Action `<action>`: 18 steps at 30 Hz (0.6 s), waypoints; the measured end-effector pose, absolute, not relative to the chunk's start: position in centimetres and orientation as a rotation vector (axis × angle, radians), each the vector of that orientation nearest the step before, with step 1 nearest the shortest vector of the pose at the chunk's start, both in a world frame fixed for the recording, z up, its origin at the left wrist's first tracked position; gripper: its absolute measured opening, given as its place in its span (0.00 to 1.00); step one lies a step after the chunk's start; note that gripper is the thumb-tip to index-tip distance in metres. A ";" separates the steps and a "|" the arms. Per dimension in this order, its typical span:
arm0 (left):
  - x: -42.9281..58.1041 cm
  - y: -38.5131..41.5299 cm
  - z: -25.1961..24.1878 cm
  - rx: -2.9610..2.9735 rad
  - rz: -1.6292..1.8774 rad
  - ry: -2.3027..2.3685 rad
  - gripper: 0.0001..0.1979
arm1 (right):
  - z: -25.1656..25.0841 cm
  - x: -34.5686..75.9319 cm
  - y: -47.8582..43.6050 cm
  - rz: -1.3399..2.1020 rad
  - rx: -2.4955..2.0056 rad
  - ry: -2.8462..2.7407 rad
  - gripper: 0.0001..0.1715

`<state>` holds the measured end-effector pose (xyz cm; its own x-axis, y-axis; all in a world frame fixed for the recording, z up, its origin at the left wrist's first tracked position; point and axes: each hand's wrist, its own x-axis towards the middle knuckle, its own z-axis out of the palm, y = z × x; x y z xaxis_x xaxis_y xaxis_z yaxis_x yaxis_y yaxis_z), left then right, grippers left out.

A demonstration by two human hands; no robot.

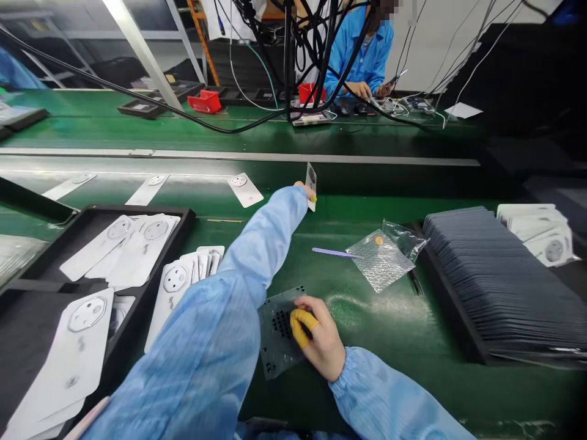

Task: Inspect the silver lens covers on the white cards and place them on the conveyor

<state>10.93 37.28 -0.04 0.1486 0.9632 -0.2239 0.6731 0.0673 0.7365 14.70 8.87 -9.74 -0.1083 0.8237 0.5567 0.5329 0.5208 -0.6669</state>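
Note:
My left hand (306,190) is stretched far out over the green bench and grips a white card-like panel (312,177) that stands nearly upright. A yellow finger cot shows on that hand. My right hand (323,342), with yellow cots on thumb and forefinger, is curled in a pinch over a clear sheet (287,360) dotted with small black round pieces. Whatever sits between those fingertips is too small to make out. Another white panel (245,189) with a round socket-like face lies beyond my left forearm. A fanned stack of similar panels (177,278) is partly covered by my left sleeve.
Black trays (190,214) with white panels stand at left. To the right are a tray of dark thin sheets (495,275) and more white panels (553,247). A bubble bag (383,263) and purple strip (332,252) lie mid-bench. Cables (316,55) hang ahead; a co-worker (362,52) sits opposite.

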 end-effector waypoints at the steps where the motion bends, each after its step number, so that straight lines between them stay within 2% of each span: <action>1: 9.7 36.1 0.4 1.638 0.528 1.538 0.17 | -9.5 15.1 9.0 0.338 -1.139 -1.758 0.11; 4: 5.3 30.2 0.3 1.505 0.613 1.399 0.17 | -8.0 16.5 9.5 0.249 -1.175 -1.656 0.14; 11: -1.2 10.6 -3.8 1.103 0.795 0.917 0.25 | -5.0 16.6 9.6 -0.029 -1.185 -1.624 0.18; 16: -1.0 5.9 -4.0 1.364 0.829 0.885 0.11 | -5.3 14.9 7.6 0.110 -1.163 -1.738 0.18; 18: -0.9 5.6 -4.0 1.453 0.821 0.876 0.10 | -5.4 14.9 6.7 0.155 -1.191 -1.764 0.20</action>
